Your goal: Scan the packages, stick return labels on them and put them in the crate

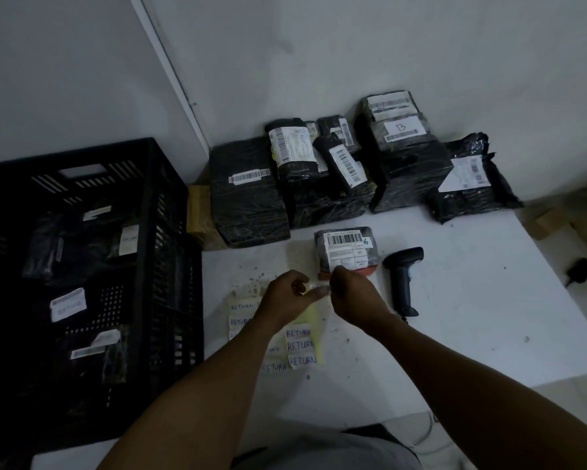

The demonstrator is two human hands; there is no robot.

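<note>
A small grey package [344, 249] with a barcode label lies on the white table in front of me. Just below it, my left hand [285, 296] and my right hand [349, 295] meet and pinch a small white return label [314, 287] between their fingertips. Under my left hand lies a yellow backing sheet [302, 344] with several handwritten RETURN labels. A black handheld scanner [402, 279] rests on the table to the right of the package. The black slatted crate [81, 279] stands at the left and holds several labelled dark packages.
A pile of black wrapped packages [336, 174] with barcode labels sits against the wall at the back of the table [472, 317]. A brown parcel [202, 218] lies between crate and pile. The table's right edge drops to the floor, where a black adapter [580, 270] lies.
</note>
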